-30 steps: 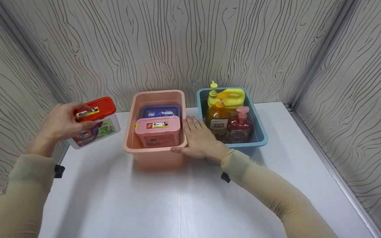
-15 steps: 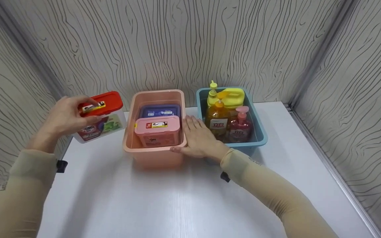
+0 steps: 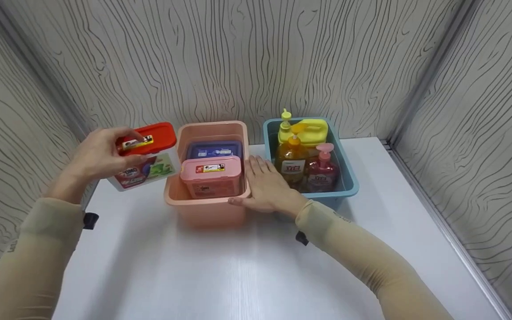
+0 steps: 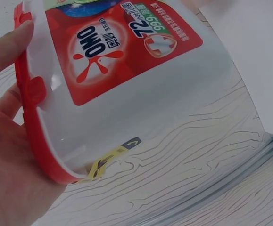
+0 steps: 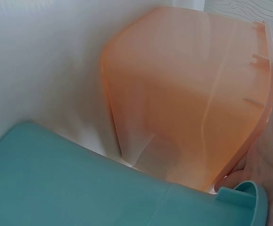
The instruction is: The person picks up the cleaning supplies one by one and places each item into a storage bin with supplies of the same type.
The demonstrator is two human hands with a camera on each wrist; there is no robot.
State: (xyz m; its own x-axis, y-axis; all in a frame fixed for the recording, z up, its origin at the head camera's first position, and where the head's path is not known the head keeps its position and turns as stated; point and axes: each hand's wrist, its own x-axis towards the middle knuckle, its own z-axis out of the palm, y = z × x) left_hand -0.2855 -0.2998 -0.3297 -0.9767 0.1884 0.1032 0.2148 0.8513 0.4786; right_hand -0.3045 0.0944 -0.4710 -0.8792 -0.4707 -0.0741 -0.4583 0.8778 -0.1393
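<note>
My left hand (image 3: 105, 153) grips a clear laundry-capsule box (image 3: 151, 169) by its red lid (image 3: 158, 137), thumb in front and fingers over the top. The box is tilted and held above the table, just left of the orange bin (image 3: 209, 202); its OMO label (image 4: 96, 52) shows in the left wrist view. My right hand (image 3: 267, 186) rests with straight fingers against the orange bin's right rim. Inside that bin are a pink-lidded box (image 3: 211, 175) in front and a blue-lidded box (image 3: 216, 149) behind.
A blue-green bin (image 3: 349, 178) stands to the right, holding a yellow jug (image 3: 316, 132), an orange pump bottle (image 3: 292, 158) and a red pump bottle (image 3: 322, 173). Wood-grain panels (image 3: 220, 58) enclose the white table (image 3: 220, 275) at the back and sides.
My left hand has carried the red-lidded capsule box rightward and slightly up, closer to the orange bin. My right hand has stayed on the bin's rim.
</note>
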